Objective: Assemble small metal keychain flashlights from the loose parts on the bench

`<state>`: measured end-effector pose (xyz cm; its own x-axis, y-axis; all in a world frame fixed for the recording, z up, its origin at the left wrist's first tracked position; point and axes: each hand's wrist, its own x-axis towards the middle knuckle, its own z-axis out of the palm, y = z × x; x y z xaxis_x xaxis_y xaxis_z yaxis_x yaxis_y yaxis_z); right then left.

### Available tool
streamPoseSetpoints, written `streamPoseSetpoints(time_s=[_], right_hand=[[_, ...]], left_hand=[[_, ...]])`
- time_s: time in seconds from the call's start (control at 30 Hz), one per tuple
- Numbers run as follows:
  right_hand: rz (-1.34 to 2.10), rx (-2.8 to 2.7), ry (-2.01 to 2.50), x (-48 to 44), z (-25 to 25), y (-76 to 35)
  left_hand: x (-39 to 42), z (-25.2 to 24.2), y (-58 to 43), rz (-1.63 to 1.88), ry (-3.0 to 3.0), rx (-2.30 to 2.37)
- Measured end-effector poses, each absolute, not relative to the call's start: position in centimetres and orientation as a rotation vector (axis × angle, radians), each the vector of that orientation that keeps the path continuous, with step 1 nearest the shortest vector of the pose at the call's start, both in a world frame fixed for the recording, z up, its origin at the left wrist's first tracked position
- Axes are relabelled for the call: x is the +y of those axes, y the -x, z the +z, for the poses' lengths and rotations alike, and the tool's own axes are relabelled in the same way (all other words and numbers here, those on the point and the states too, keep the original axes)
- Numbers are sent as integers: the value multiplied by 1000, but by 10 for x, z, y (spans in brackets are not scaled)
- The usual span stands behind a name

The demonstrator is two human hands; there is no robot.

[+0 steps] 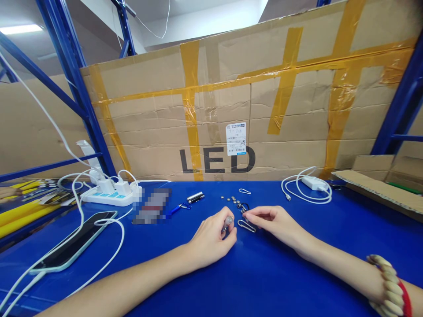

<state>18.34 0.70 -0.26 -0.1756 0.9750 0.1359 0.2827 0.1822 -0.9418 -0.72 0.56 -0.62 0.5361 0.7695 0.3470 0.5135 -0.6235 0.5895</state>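
Observation:
My left hand (216, 235) is curled round a small silver tube (228, 221), like a mini flashlight; only its upper end shows above my fingers. Just to the right, my right hand (269, 222) pinches at a small dark metal clip (244, 207) with thumb and forefinger. A silver carabiner (246, 226) lies below those fingertips. Behind my hands are several button cells (234, 199) and another thin silver carabiner (245, 191). A silver and black mini flashlight (195, 197) rests further left, beside a blue tube (178, 208) with a blue clip.
The blue tabletop (264, 281) ends at a large taped cardboard box (148, 132). To the left are a power strip (110, 193), a phone (76, 240) with white cables and a blurred-out item (152, 207). A white charger (313, 183) lies back right, near a cardboard flap (380, 191).

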Motion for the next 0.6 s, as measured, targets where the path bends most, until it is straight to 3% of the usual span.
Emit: streamPoseSetpoints(time_s=[0.6], right_hand=[[1041, -1618, 1209, 7, -4, -183]], left_hand=[[4, -5, 7, 820, -2357, 1052]])
